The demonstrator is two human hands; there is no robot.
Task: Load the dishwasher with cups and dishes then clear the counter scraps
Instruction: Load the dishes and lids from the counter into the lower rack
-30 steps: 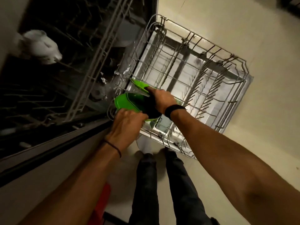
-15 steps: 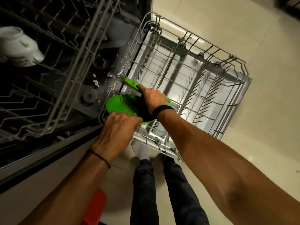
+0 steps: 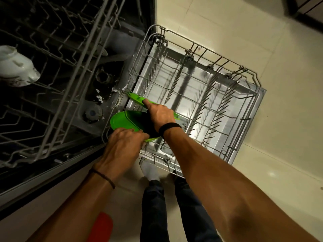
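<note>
The lower rack stands pulled out over the floor. Two green plates sit at its corner nearest the tub. The left hand grips the near green plate by its rim, fingers curled over it. The right hand holds the far green plate, forefinger laid along it. A white cup lies in the upper rack.

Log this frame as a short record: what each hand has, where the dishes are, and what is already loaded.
left hand: grips a round green plastic plate by its rim
right hand: holds a second green plate on edge, index finger straight along it
placement: both plates at the tub-side corner of the pulled-out grey wire lower rack
already loaded: white ceramic cup, tilted, in the upper rack
</note>
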